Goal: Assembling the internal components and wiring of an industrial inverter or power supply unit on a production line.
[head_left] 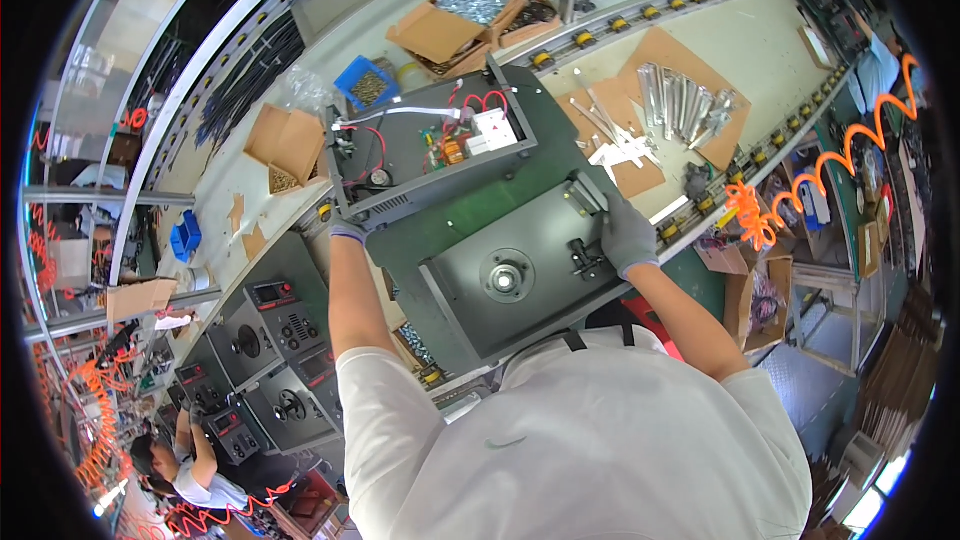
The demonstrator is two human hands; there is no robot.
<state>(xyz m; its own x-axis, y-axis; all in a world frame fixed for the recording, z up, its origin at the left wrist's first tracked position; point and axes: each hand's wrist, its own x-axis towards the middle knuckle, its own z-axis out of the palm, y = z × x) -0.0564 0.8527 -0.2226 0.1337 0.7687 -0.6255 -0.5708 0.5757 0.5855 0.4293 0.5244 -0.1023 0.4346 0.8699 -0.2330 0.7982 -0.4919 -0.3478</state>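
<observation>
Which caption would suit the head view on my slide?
Gloved right hand on the edge of a grey panel, left hand at an open, wired housing.

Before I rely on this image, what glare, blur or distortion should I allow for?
Head view: the fisheye bends the roller rail into an arc, and the corners go black; head view: a bright white spot marks the round fitting on the grey panel, glare or lamp I cannot tell; head view: the silver strips glint; head view: the right hand shows no obvious blur.
</observation>
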